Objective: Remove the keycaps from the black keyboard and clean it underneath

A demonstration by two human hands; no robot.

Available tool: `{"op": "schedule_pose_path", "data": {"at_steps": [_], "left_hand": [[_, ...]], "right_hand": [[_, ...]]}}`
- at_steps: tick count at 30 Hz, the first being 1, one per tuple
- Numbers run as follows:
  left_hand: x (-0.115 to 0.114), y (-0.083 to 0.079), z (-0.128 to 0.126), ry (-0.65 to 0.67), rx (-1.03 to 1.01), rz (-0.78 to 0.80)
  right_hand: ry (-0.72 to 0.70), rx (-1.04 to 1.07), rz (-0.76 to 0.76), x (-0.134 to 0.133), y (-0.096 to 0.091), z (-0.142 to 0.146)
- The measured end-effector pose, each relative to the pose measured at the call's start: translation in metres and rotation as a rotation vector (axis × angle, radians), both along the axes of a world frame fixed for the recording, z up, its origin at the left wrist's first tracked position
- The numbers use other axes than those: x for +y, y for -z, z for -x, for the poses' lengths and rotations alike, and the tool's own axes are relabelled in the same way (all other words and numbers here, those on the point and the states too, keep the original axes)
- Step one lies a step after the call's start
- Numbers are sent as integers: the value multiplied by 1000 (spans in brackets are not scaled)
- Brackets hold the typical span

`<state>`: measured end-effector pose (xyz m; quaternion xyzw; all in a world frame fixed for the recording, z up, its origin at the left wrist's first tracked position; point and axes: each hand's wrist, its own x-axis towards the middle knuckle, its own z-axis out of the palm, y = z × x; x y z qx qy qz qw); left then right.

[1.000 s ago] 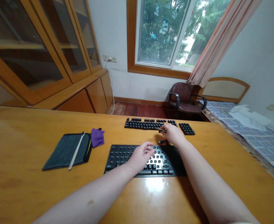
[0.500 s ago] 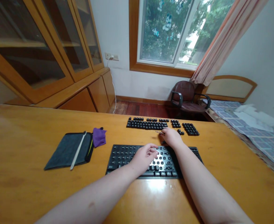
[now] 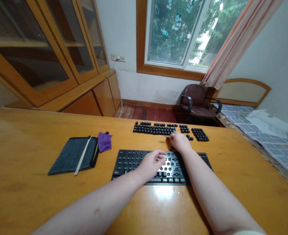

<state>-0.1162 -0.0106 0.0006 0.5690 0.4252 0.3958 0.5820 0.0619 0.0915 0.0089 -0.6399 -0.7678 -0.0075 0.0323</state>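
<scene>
A black keyboard (image 3: 124,163) lies on the desk with most of its keycaps off; a few stay along its bottom row. My left hand (image 3: 152,164) rests on the middle of it, fingers loosely curved and apart, holding nothing I can see. Beyond the keyboard's far edge, my right hand (image 3: 180,142) is closed on a thin metal tool (image 3: 167,136) that looks like tweezers, its tips pointing left. They are close to the loose black keycaps (image 3: 155,130), which stand in keyboard order near the desk's far edge. A dark piece (image 3: 171,148) lies just under the right hand.
On the left of the desk (image 3: 23,140) lie a dark grey zip pouch (image 3: 67,153) with a pale flat stick (image 3: 82,156) across it, and a purple cloth (image 3: 105,142). More keycaps (image 3: 200,134) stand at the far right. A chair (image 3: 195,101) is beyond the desk.
My right hand and the thin metal tool have shifted very slightly. My left hand stays on the keyboard. The whole view has tilted a little.
</scene>
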Motion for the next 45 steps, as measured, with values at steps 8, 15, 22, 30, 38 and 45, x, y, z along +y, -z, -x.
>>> {"op": "schedule_pose_path", "data": {"at_steps": [8,15,22,30,38,45], "left_hand": [[2,11,-1,13,50,-54],[3,11,0,17,43,-60],[2,10,1,21,46,-54],[2,12,2,22,68,-81],[2,9,1,10,65,-68],[1,7,1,13,46,-51]], "right_hand": [[4,1,-24,2,4,0],[29,15,-44,4,5,1],[51,46,-43,4,4,0],[58,74,-21,4,2,2],[80,119,-23,5,2,2],[194,152,-92,8,-12,-30]]}}
